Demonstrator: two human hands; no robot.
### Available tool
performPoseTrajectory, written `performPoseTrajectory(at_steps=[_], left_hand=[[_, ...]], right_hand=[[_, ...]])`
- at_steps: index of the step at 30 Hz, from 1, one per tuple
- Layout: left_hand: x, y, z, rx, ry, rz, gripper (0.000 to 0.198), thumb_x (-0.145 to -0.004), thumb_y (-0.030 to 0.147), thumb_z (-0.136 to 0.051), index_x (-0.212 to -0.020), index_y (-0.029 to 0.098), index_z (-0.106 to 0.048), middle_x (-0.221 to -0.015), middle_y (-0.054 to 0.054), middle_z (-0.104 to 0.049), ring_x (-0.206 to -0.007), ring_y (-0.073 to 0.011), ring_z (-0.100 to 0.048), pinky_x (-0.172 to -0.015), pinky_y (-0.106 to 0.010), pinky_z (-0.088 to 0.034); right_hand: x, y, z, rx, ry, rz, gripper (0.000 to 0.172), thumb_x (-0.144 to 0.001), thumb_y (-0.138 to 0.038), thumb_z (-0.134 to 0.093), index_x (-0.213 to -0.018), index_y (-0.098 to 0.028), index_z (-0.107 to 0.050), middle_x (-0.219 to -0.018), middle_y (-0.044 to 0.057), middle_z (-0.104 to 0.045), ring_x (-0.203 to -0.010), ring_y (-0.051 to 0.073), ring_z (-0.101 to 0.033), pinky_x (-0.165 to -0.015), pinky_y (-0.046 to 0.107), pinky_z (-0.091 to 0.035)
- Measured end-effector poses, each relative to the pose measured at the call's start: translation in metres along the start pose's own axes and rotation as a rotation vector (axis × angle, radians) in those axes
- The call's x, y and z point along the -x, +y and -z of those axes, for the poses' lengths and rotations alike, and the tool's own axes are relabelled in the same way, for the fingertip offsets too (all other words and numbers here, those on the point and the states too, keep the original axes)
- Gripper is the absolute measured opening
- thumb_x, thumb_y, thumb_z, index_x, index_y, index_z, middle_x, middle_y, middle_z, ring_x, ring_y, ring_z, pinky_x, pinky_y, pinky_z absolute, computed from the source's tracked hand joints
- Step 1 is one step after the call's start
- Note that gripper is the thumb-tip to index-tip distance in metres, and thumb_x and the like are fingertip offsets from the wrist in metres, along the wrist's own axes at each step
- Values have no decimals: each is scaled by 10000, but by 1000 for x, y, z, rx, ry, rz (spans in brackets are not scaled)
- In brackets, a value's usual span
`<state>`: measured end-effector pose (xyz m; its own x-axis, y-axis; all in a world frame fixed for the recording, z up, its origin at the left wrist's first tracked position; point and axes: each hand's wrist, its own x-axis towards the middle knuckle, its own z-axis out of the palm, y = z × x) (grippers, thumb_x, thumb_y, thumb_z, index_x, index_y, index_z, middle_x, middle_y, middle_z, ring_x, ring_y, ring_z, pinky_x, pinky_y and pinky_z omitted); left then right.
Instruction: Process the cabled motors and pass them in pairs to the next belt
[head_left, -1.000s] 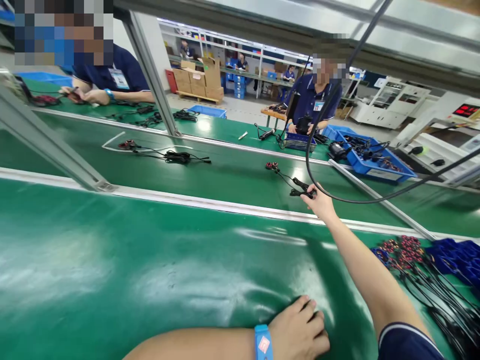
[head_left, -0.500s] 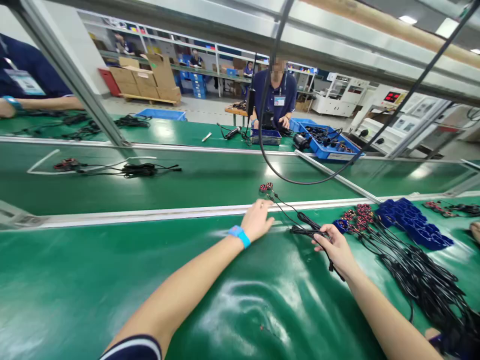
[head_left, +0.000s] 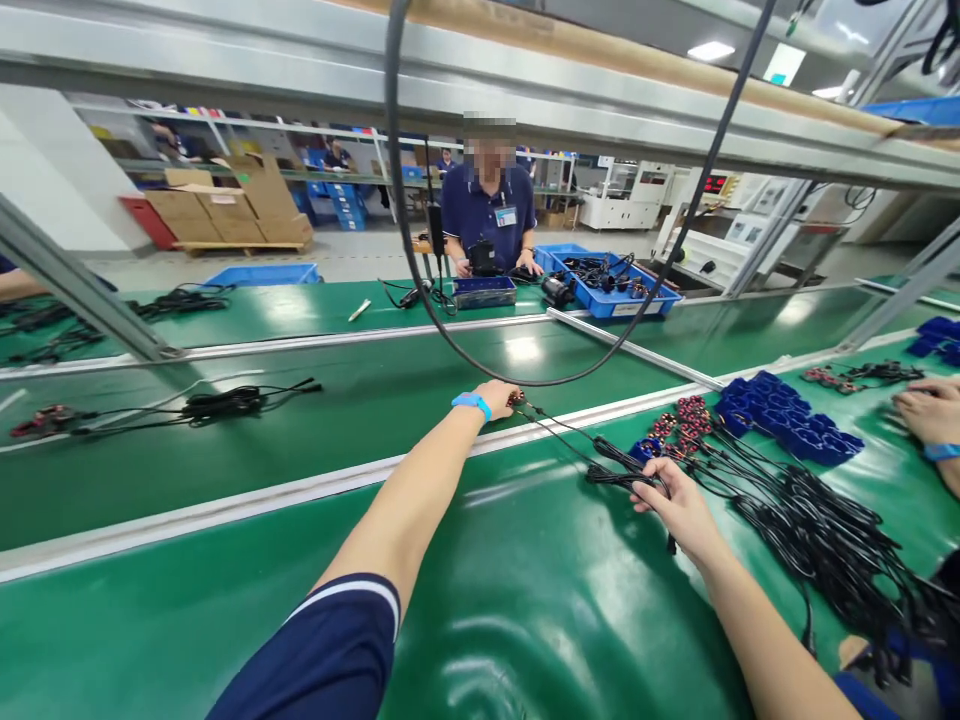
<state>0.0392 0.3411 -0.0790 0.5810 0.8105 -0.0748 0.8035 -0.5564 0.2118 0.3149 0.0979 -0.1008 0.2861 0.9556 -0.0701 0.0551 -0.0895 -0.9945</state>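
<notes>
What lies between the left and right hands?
Head view: a black cable, folded at the right hand, runs from the left hand over the white rail.

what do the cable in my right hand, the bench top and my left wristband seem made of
Cable: probably rubber or plastic insulation, dull black, bending in loops. Bench top: likely a glossy green rubber or vinyl sheet, since its reflections ripple. Wristband: perhaps silicone or plastic, smooth blue, curving round the wrist.

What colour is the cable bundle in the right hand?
Black; the cable bundle shows best in the head view.
</notes>
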Motion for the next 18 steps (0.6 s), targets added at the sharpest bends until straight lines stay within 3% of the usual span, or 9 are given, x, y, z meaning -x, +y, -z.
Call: performPoseTrajectory(at_steps=[4,8,10,14,18], left_hand=[[32,5,17,-55,33,-49,330,-836,251,-731,-1154,210,-655,-1083,-62,-678,-969,-224,-660,-864,-353,-529],[113,17,17,-77,102,-26,360,-846,291,-689,-1198,232,-640,-1081,-81,-680,-967,-277,-671,-815,-350,-512],[163,25,9,-72,102,-21,370,-872,308,-668,-1229,227,-618,-1057,-75,-688,-957,-275,-678,-807,-350,-517],[254,44,-14,-124,220,-6,378,-881,321,-691,-1226,193,-604,-962,-60,-708,-875,-253,-700,-756,-340,-541],[315,58,-39,-76,286,65,419,-880,373,-716,-1223,173,-583,-936,-49,-705,-812,-235,-702,-712,-339,-554]], right_hand=[[-8,-4,21,-16,98,14,520,-561,-443,-879,-836,-200,-510,-695,-39,-565,-587,127,-613,-581,271,-567],[-8,-12,40,-6,87,36,381,-605,-339,-805,-816,-204,-517,-631,-55,-542,-512,114,-568,-531,253,-517],[-6,-16,45,29,36,19,332,-612,-305,-774,-809,-205,-526,-601,-57,-532,-488,115,-557,-513,244,-484],[1,-24,43,110,-90,-43,290,-597,-279,-765,-773,-209,-546,-591,-39,-542,-464,128,-547,-487,253,-422],[6,-25,35,179,-212,-109,253,-632,-263,-772,-768,-216,-565,-596,-17,-552,-473,142,-542,-502,272,-384]])
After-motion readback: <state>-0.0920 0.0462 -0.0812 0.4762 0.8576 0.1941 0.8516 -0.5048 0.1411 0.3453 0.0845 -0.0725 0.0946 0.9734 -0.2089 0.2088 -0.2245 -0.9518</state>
